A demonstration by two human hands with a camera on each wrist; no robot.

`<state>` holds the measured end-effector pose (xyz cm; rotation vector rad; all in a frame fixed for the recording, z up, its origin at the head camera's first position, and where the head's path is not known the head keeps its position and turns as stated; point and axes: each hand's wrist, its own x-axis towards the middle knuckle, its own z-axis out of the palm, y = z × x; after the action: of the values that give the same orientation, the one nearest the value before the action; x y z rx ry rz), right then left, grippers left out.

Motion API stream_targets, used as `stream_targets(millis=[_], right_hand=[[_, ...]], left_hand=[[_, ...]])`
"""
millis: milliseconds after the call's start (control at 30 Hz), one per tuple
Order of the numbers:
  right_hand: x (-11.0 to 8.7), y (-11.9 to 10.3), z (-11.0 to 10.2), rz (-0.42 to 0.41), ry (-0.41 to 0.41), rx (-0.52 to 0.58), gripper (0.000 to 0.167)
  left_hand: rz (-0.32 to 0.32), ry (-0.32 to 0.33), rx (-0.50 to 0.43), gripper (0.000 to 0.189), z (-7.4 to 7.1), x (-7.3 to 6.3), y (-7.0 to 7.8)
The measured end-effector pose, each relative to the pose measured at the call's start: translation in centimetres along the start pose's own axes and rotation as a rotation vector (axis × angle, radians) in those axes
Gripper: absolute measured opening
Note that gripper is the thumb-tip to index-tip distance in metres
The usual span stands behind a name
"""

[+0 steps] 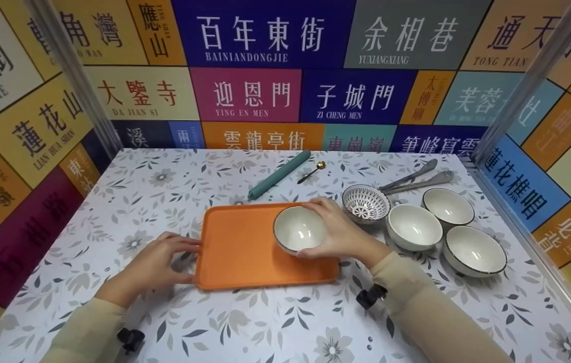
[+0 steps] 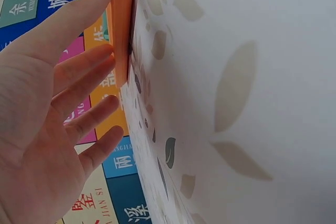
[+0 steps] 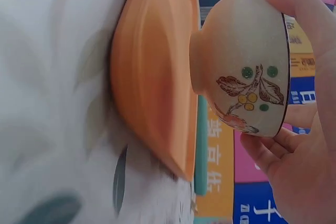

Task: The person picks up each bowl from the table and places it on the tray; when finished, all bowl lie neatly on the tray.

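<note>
My right hand (image 1: 338,232) grips a cream bowl (image 1: 295,232) by its rim, over the right part of an orange tray (image 1: 235,247). In the right wrist view the bowl (image 3: 247,61) hangs upright above the tray (image 3: 157,51), its side painted with leaves, yellow berries and green dots. At the tray's left edge is my left hand (image 1: 162,264), fingers fairly straight and spread. In the left wrist view the left hand (image 2: 58,87) has its thumb and fingertips right at the rim of the tray (image 2: 122,24).
Right of the tray stand a patterned bowl (image 1: 366,201) and three cream bowls, one of them (image 1: 414,227) closest to it. Two grey utensils (image 1: 416,181) lie behind these. A green rod (image 1: 280,174) and a small gold-tipped spoon (image 1: 311,172) lie behind the tray. Printed panels (image 1: 250,96) enclose the table.
</note>
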<state>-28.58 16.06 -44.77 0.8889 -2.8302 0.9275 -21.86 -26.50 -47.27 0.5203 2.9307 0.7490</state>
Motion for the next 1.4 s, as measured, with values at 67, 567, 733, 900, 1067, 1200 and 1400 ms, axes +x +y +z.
stream_targets(millis=[67, 567, 733, 900, 1067, 1200, 1400], right_hand=[[1.3, -0.7, 0.8, 0.0, -0.009, 0.024, 0.117], [9.3, -4.5, 6.2, -0.042, -0.064, 0.055, 0.115], [11.0, -5.3, 7.5, -0.048, -0.077, 0.038, 0.114], [12.3, -6.1, 8.4, -0.073, -0.088, 0.047, 0.11], [13.6, -6.7, 9.2, -0.086, -0.078, 0.044, 0.109], [14.2, -7.2, 9.7, -0.081, -0.073, 0.05, 0.109], [14.8, -7.4, 10.2, -0.067, -0.062, 0.058, 0.109]], left_hand=[[-0.006, 0.0, -0.007, 0.067, -0.1, 0.0, 0.1], [-0.009, 0.004, -0.011, 0.067, -0.1, 0.0, 0.0], [0.007, 0.004, 0.013, 0.069, -0.2, 0.1, 0.0], [0.025, 0.007, 0.052, 0.067, -0.3, 0.1, 0.0], [0.039, 0.021, 0.067, 0.067, -0.4, 0.1, -0.1], [0.031, 0.021, 0.066, 0.068, -0.3, 0.0, 0.0], [0.02, 0.006, 0.074, 0.068, -0.2, 0.2, 0.3]])
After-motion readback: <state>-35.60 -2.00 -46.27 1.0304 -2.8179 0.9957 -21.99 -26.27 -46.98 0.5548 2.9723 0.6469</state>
